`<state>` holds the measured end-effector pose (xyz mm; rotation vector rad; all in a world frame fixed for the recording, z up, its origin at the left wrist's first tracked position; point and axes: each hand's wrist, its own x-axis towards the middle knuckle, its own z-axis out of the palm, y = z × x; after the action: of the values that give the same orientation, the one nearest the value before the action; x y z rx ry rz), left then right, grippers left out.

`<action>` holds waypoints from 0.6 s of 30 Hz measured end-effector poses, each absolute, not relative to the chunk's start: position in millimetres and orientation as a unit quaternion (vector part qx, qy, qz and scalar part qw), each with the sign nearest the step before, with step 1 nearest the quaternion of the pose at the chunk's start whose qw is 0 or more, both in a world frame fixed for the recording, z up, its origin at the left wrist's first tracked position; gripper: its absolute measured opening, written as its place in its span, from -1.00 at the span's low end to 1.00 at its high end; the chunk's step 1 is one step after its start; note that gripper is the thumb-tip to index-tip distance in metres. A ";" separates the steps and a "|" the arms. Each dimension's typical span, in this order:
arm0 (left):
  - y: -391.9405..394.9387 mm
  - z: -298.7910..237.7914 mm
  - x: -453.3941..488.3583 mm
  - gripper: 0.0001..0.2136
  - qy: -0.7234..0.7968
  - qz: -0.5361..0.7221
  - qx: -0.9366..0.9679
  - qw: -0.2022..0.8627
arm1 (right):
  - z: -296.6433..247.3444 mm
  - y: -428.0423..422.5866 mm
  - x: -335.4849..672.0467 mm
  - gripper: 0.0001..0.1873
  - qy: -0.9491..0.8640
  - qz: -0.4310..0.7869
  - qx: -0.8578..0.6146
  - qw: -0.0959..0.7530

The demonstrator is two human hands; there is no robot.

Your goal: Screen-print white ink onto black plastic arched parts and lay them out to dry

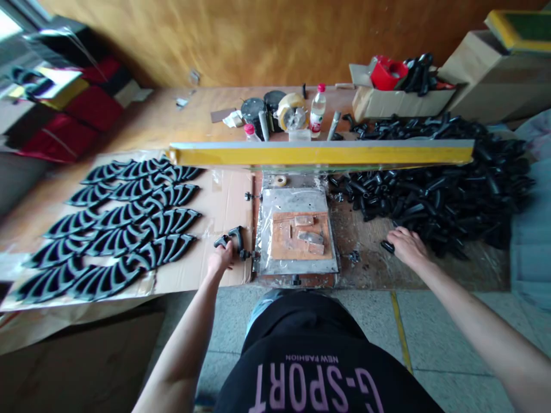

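My left hand point(221, 258) is closed on a curved black plastic part point(236, 234), like a small handle, over the cardboard sheet point(228, 201) at the left. The fingers of my right hand point(405, 245) are closed on another black plastic part point(387, 246), at the near edge of a large heap of black parts point(422, 195). Between my hands lies a metal plate point(267, 229) in a fixture, bearing an orange-brown board point(282, 246) with several small blocks. Neat overlapping rows of black curved parts point(124, 212) cover the cardboard on the left.
A long yellow-edged frame point(318, 154) spans above the plate. Behind it stand a clear bottle point(317, 112), a tape roll point(293, 112) and dark tins point(253, 109). An open carton point(400, 103) sits at the back right, red boxes point(64, 135) at the back left. Knobs stick out around the fixture.
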<state>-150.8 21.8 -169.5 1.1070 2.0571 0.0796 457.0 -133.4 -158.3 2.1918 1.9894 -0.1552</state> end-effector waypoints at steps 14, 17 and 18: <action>19.1 -144.5 -165.5 -0.52 0.753 0.021 0.511 0.415 | -147.8 -109.1 414.3 -0.78 0.667 -0.096 0.738 0.037; 26.5 -102.4 -139.1 -0.52 0.705 0.175 0.529 0.438 | -120.8 -83.4 343.2 -0.70 0.661 -0.206 0.712 -0.118; 31.2 -82.7 -125.8 -0.51 0.672 0.255 0.528 0.453 | -110.3 -73.5 316.0 -0.65 0.665 -0.245 0.691 -0.142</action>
<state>-125.8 31.2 -82.7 1.3046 1.6585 0.6290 316.0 -73.5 -110.3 2.3910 2.3033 -0.8483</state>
